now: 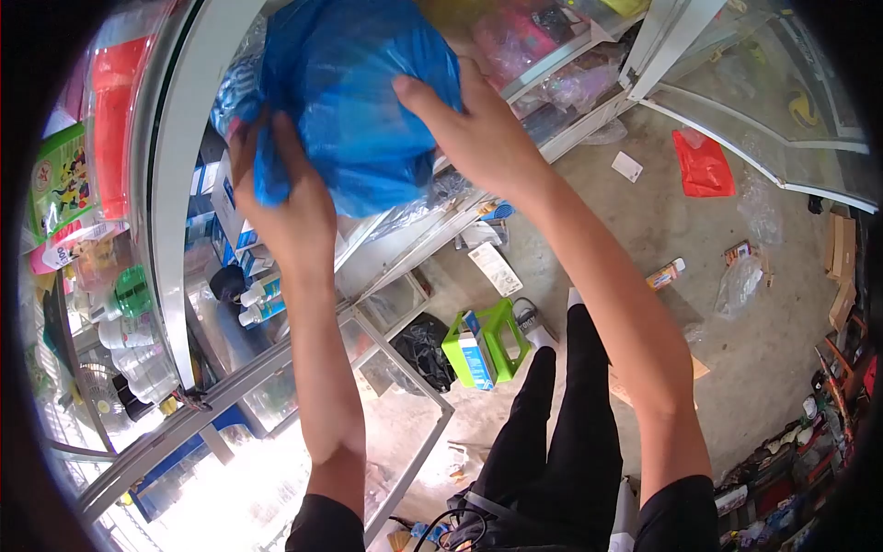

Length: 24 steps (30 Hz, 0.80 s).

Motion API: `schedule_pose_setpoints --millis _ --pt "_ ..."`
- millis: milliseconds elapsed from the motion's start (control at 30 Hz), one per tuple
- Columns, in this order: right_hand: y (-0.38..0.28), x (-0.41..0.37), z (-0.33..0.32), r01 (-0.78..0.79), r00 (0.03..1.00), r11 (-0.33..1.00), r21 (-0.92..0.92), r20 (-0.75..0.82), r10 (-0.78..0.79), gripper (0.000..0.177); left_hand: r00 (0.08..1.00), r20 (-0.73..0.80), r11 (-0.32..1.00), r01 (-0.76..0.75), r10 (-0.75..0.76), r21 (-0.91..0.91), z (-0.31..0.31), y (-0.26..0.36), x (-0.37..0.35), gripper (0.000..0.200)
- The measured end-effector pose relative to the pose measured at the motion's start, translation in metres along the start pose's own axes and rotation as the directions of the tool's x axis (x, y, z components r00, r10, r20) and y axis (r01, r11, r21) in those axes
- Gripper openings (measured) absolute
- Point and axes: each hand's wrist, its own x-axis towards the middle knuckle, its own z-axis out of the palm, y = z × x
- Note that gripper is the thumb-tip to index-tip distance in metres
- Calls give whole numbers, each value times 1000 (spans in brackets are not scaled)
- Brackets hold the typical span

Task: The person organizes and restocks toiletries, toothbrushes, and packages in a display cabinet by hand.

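A full blue plastic bag (pixel 359 110) is held up at the open front of a glass-fronted cabinet. My left hand (pixel 285 198) grips a gathered corner of it on the left, fingers wrapped round the plastic. On the right side my right hand (pixel 478 133) clasps the bag, with the thumb lying across its front and the other fingers hidden behind. What the bag contains does not show clearly through the plastic. Behind it, wrapped goods (pixel 524 41) in clear and pink plastic fill a shelf.
Cabinet doors with metal frames stand open at lower left (pixel 405 460) and upper right (pixel 763 147). A green plastic stool (pixel 501 336) with a blue-white box is by my feet. Scattered on the floor are a red bag (pixel 704 164), clear plastic (pixel 739 285) and cards.
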Motion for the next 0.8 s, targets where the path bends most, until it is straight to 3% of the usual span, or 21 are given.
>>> schedule_pose_setpoints --millis 33,67,100,167,233,300,333,433,533,633,733,800 --pt "1 12 6 -46 999 998 -42 20 47 81 998 18 999 52 -52 -4 1 4 6 35" --pt "1 23 13 -76 997 994 -76 4 77 82 965 67 954 261 -254 -147 2 15 6 57" --pt "0 33 21 -107 994 988 -109 -14 107 83 985 50 987 163 -163 -1 2 14 4 63" --pt "2 54 36 -33 981 945 -325 -191 -31 71 998 56 959 -46 31 279 7 8 0 74" --pt "10 63 52 60 840 737 -673 -365 -402 43 983 164 957 -122 81 264 18 -4 -4 78" --pt "3 72 47 189 827 748 -636 -307 -470 56 973 187 973 -169 138 158 34 -26 -3 78" --pt "-3 74 44 256 816 748 -613 -278 -507 64 973 149 959 -205 177 195 39 -32 -1 78" --pt "13 75 46 508 613 228 -831 162 -774 44 973 133 949 -218 191 228 41 -38 -1 79" --pt "23 82 61 445 738 621 -646 -128 -662 68 987 150 987 -80 59 140 34 -28 -5 83" --pt "19 87 50 416 819 706 -573 -101 -564 57 997 75 985 -34 21 172 28 -21 -18 89" --pt "-5 102 21 215 967 897 -386 -46 -251 37 991 36 984 -129 125 121 20 -1 -39 80" --pt "-14 103 -1 320 911 868 -380 -127 -392 31 961 -34 961 -274 275 27 23 13 -43 63"
